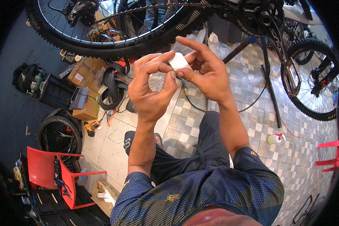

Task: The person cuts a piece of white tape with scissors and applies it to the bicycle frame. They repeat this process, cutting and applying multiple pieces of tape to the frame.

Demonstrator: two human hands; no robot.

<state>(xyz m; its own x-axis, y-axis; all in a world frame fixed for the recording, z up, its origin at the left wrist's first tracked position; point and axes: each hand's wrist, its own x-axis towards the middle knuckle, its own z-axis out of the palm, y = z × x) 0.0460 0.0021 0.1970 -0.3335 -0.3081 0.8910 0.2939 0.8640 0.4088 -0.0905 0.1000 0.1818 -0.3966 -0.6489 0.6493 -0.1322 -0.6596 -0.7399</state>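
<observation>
Near a knobbly black tyre (101, 51), two hands meet at a white piece (180, 61)

Out in front of the person's chest, the piece sits between both hands, held up above the tiled floor (248, 124). The right hand (211, 73) pinches it at the lower right, thumb along the edge, forefinger raised and spread away from the rest. The left hand (151, 83) presses the tips of thumb and forefinger together at its lower left; whether something small sits between those tips, I cannot tell. Smooth, plain and matt, the piece has straight edges and angled corners, partly covered by fingers. Just below the thumbs shows a slim cable (185, 89) with a dull yellow stretch, and I cannot tell whether they touch it.

Beyond, rubber knobs ring the tyre, and a linked metal chain (147, 6) crosses the wheel. The floor is a patchwork of grey, brown and cream squares. Crumpled clear plastic (233, 52), creased cardboard boxes (87, 73) and a glossy, moulded red chair (45, 169) lie or stand around
</observation>
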